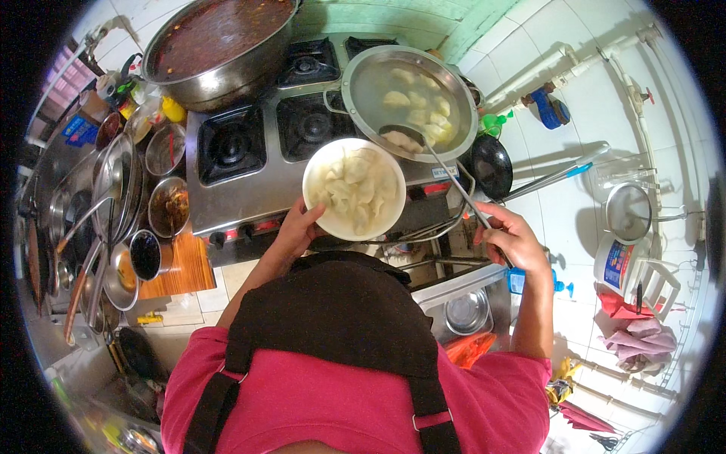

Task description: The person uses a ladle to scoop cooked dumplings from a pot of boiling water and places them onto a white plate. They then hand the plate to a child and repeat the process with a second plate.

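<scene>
My left hand (299, 226) grips the left rim of a white bowl (307, 176), its thumb over the edge. Several pale dumplings (358, 184) fill the bowl. In my right hand (510, 235) is the long metal handle of a ladle (404, 138), whose head rests at the near side of a wide steel pot (466, 122). Something pale lies in the ladle. More dumplings (417, 102) are in the pot's cloudy liquid. The bowl is just left of and nearer than the pot, at the front of a gas stove (238, 190).
A large steel pot (210, 85) of dark red broth stands at the back left. Lids, pans and sauce containers (169, 198) crowd the left side, by a wooden board (184, 267). A black wok (490, 164) is right of the stove. A steel sink (454, 284) with a metal bowl (468, 312) lies below my right hand.
</scene>
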`<state>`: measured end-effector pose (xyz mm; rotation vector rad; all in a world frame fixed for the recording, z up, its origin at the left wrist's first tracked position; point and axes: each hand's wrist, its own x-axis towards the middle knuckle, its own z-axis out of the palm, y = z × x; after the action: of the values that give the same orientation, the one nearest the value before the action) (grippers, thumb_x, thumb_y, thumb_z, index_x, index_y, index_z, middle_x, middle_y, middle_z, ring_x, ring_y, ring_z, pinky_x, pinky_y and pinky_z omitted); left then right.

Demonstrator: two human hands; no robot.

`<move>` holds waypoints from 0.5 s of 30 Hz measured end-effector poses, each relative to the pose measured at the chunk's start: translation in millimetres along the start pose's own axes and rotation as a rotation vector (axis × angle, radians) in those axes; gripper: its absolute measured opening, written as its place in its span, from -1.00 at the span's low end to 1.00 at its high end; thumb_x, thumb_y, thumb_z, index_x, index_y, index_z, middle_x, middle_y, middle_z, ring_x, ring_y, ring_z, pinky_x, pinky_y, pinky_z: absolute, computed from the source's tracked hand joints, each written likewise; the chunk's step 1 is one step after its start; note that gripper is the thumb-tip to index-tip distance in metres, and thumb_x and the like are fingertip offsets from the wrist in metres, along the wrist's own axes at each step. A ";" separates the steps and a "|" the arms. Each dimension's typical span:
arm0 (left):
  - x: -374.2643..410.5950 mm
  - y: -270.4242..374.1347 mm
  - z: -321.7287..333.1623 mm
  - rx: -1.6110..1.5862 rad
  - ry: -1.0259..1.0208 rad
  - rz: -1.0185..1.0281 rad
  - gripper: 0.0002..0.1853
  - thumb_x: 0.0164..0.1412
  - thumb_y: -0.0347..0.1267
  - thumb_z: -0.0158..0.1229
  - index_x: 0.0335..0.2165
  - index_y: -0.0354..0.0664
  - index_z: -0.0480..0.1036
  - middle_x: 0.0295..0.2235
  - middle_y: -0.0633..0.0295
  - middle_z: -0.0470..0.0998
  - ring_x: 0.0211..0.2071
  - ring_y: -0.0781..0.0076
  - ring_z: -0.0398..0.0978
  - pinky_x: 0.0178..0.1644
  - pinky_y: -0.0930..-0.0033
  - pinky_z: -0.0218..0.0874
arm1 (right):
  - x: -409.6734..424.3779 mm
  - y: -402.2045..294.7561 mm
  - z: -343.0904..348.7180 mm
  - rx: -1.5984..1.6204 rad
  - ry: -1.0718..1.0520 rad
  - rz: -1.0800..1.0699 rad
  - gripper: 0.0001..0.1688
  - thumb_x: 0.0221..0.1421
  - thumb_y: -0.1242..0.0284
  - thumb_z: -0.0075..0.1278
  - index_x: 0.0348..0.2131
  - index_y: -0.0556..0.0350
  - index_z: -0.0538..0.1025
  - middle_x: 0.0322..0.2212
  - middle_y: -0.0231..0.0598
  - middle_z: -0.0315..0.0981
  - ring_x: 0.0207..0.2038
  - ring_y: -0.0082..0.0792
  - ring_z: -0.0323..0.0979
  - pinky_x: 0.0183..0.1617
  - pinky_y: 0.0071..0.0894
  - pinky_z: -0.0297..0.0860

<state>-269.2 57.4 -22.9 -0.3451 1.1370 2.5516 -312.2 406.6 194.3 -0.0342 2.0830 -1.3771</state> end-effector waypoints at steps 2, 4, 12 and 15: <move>1.6 0.7 0.7 0.010 -0.013 -0.002 -0.38 0.15 -0.28 0.07 0.09 -0.25 0.01 0.00 0.07 0.29 -0.04 0.20 0.38 -0.03 0.06 0.31 | -4.5 -1.5 -0.6 0.042 -0.021 -0.031 -0.40 0.00 0.66 -0.17 0.09 0.05 0.27 -0.53 -0.26 0.41 -0.74 -0.62 0.24 -0.73 -0.65 0.15; 1.3 2.1 5.4 0.013 0.010 0.005 -0.43 0.15 -0.28 0.08 0.06 -0.26 0.08 -0.05 0.10 0.34 -0.09 0.28 0.41 -0.08 0.14 0.36 | -10.4 -4.0 0.7 0.080 -0.033 -0.052 -0.40 0.00 0.64 -0.16 0.09 0.07 0.26 -0.52 -0.26 0.42 -0.74 -0.60 0.25 -0.74 -0.64 0.14; 2.6 1.2 11.4 -0.007 -0.002 0.012 -0.41 0.14 -0.26 0.10 0.06 -0.23 0.08 -0.05 0.13 0.35 -0.10 0.30 0.41 -0.08 0.15 0.36 | -38.6 -15.4 7.7 0.132 -0.015 -0.044 -0.40 -0.03 0.65 -0.16 0.07 0.12 0.27 -0.53 -0.19 0.43 -0.79 -0.61 0.21 -0.79 -0.68 0.11; 6.5 -4.7 2.9 0.001 -0.012 -0.018 -0.38 0.14 -0.29 0.09 0.10 -0.19 0.03 0.01 0.10 0.29 -0.03 0.21 0.36 0.00 0.07 0.29 | -33.4 -10.9 6.2 0.158 0.066 -0.116 -0.42 -0.03 0.64 -0.16 0.06 0.13 0.29 -0.53 -0.17 0.44 -0.80 -0.60 0.20 -0.80 -0.68 0.11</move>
<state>-273.6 63.9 -26.4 -0.3374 1.1257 2.5346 -285.7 408.3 218.1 -0.0452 2.0465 -1.6298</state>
